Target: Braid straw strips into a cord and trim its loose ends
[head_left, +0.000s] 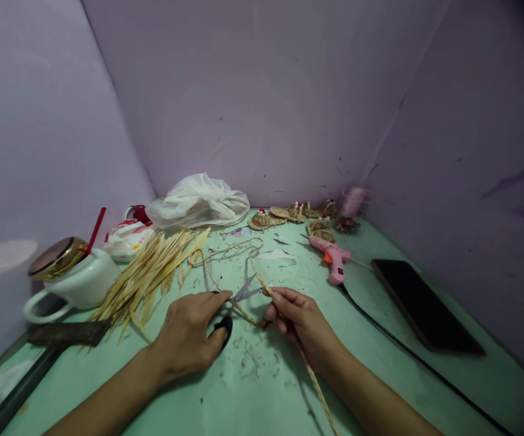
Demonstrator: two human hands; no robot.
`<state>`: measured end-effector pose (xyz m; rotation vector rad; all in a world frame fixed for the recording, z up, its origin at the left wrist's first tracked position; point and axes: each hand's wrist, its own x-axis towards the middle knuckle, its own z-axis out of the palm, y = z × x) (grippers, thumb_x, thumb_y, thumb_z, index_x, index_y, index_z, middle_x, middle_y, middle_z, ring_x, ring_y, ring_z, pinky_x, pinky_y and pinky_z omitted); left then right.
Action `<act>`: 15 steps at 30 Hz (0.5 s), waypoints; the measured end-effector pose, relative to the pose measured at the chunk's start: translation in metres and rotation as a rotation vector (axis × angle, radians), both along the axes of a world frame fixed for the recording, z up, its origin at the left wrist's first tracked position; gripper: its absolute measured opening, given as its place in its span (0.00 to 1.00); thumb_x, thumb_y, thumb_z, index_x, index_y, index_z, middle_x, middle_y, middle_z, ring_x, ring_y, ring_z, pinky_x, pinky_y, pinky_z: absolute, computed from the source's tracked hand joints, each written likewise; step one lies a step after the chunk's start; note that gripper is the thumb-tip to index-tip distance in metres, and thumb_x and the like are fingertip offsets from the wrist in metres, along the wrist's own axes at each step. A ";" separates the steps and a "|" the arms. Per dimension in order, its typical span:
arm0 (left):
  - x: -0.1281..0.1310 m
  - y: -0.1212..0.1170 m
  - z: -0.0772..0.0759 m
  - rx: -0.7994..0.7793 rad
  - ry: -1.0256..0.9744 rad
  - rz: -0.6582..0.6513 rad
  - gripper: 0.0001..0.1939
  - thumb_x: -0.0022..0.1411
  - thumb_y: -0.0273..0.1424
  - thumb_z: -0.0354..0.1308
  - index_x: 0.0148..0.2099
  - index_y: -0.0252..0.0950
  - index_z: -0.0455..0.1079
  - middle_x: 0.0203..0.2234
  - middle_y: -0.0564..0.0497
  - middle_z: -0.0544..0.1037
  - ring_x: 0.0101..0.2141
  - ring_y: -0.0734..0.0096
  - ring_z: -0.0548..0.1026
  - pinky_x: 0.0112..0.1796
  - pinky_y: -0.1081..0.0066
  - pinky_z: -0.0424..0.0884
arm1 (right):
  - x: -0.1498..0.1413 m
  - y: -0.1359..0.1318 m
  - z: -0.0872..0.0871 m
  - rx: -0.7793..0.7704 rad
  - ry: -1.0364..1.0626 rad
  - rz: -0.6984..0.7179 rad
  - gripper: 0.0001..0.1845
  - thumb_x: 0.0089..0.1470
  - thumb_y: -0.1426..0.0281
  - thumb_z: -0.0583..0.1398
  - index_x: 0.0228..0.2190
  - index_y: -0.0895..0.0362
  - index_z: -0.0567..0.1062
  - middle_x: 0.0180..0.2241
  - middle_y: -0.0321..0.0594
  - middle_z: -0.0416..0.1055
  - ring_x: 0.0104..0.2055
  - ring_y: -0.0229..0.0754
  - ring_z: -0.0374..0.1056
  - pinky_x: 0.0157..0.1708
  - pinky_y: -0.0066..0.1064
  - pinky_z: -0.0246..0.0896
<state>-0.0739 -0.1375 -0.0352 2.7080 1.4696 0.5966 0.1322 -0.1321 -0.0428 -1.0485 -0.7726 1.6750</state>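
Note:
My left hand (193,333) is closed on a pair of scissors (242,295) with black handles, thumb through one loop. The blades are spread and point up and right, at a braided straw cord (311,378). Between thumb and fingers, my right hand (300,324) pinches that cord just right of the blades. From this hand the cord runs down past the front edge of the view, and another stretch loops away over the table toward the back. A small dark red bit (266,324) shows by my right fingertips; what it is I cannot make out.
Dry straw strips (150,272), a white mug (86,281) with a gold lid, and a hammer (68,333) lie left. A white plastic bag (200,200) and small woven straw pieces (262,219) sit along the back. Right are a pink glue gun (333,257), its black cable, and a phone (425,306).

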 end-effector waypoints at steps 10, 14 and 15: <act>0.005 -0.003 -0.001 -0.018 0.079 -0.035 0.26 0.50 0.29 0.50 0.53 0.37 0.59 0.38 0.46 0.71 0.37 0.62 0.69 0.37 0.61 0.66 | -0.004 -0.004 -0.006 0.006 0.088 0.072 0.16 0.33 0.68 0.67 0.30 0.60 0.77 0.17 0.33 0.64 0.18 0.29 0.54 0.14 0.21 0.41; 0.005 -0.005 -0.002 -0.005 0.079 -0.051 0.27 0.50 0.29 0.51 0.55 0.36 0.58 0.39 0.45 0.69 0.38 0.61 0.68 0.38 0.61 0.66 | -0.005 -0.006 -0.005 0.000 0.043 0.089 0.15 0.33 0.68 0.67 0.29 0.60 0.78 0.16 0.33 0.64 0.18 0.29 0.51 0.15 0.22 0.36; 0.005 -0.005 -0.002 0.002 0.081 -0.054 0.27 0.51 0.29 0.51 0.55 0.36 0.57 0.39 0.45 0.69 0.38 0.61 0.68 0.38 0.61 0.66 | -0.006 -0.006 -0.005 -0.004 0.037 0.090 0.15 0.33 0.69 0.67 0.29 0.60 0.78 0.16 0.33 0.64 0.18 0.29 0.51 0.15 0.22 0.36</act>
